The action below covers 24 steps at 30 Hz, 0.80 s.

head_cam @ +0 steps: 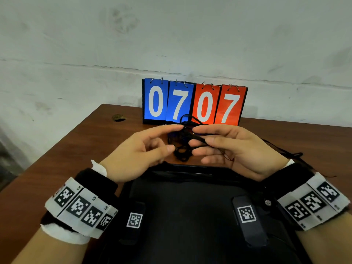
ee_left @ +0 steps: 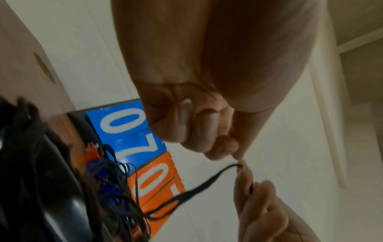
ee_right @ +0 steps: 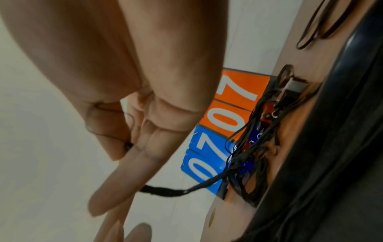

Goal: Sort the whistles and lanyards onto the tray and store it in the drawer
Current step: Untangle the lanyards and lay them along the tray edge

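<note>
Above the brown table [head_cam: 76, 149], I hold both hands over a tangle of black lanyards [head_cam: 182, 151]. My right hand [head_cam: 234, 149] pinches one lanyard cord [ee_left: 207, 183] between thumb and forefinger, with its other fingers loosely bent. My left hand [head_cam: 137, 155] brings its forefinger tip to the same spot. Whether it grips the cord or only touches it, I cannot tell. From my fingertips the cord runs down into the tangle, which lies on the table just beyond the black tray [ee_right: 350, 49].

Blue and orange whistles [ee_right: 247, 165] sit knotted among the cords. I make out at least two blue and two orange, but the cords hide too much for a sure count. One loose lanyard [ee_right: 301, 45] lies on the table, to the right of the tangle.

The tray sits at the near edge under my wrists, and what it holds I cannot make out. Behind the tangle stands one flip scoreboard [head_cam: 194, 103] with four cards, two blue and two red, reading 0 7 0 7. One round hole [head_cam: 119, 117] shows in the tabletop at the far left.
</note>
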Each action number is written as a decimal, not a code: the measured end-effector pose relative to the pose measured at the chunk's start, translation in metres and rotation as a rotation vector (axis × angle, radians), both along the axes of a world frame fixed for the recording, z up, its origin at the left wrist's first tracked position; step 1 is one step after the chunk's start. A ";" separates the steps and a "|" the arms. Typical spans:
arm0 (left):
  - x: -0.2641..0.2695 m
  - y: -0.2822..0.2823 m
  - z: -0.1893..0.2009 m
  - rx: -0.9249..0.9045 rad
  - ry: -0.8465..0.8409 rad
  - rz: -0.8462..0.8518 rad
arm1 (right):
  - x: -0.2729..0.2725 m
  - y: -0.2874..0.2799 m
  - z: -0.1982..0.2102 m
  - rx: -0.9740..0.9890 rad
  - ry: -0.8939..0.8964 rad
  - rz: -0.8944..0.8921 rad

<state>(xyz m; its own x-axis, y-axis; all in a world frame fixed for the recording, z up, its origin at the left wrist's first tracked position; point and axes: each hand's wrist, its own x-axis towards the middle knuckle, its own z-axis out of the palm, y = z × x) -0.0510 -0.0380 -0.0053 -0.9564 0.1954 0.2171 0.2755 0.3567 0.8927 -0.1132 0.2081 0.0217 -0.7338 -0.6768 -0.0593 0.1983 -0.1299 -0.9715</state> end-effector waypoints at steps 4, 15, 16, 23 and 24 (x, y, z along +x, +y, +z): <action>0.001 0.016 -0.008 -0.031 -0.096 -0.212 | 0.009 -0.008 -0.007 -0.022 0.048 0.142; -0.011 0.014 -0.024 0.271 -0.087 0.010 | -0.002 0.029 -0.033 0.023 0.181 -0.194; -0.010 0.013 -0.024 0.318 -0.096 0.018 | -0.005 0.034 -0.033 0.005 0.187 -0.218; -0.014 0.005 -0.024 0.546 -0.060 0.163 | -0.018 0.061 -0.045 -0.307 -0.033 -0.442; -0.015 0.002 -0.025 0.586 -0.053 0.186 | -0.019 0.061 -0.045 -0.334 -0.050 -0.464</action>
<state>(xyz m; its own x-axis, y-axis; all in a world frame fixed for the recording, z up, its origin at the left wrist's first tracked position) -0.0658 -0.0355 -0.0307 -0.9753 -0.1134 0.1895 0.2061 -0.1598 0.9654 -0.1322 0.2692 -0.0233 -0.9602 -0.2727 0.0601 0.0921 -0.5124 -0.8538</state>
